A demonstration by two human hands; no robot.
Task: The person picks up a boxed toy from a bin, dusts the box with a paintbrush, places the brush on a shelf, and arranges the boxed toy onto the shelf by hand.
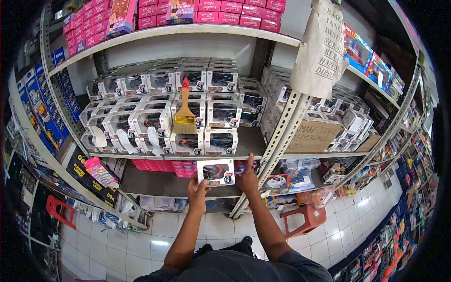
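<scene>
My left hand (199, 192) is closed on the lower left corner of a small white toy box (215, 172) with a clear window. A dark and orange toy, perhaps a motorcycle, shows inside it. Just right of the box is my right hand (247, 181), its index finger stretched up by the shelf edge (188, 156). The other fingers are partly hidden; I cannot tell whether they touch the box. A paintbrush (185, 107) with a wooden, red-tipped handle rests bristles down against stacked boxes of the same kind (221, 141) on the shelf before me.
Pink boxes (226, 6) fill the upper shelf. A slotted metal post (277, 136) with a paper sign (317, 47) stands on the right, near a cardboard sign (314, 137). Red plastic stools (305, 219) stand on the white tiled floor (141, 246). Goods crowd both sides.
</scene>
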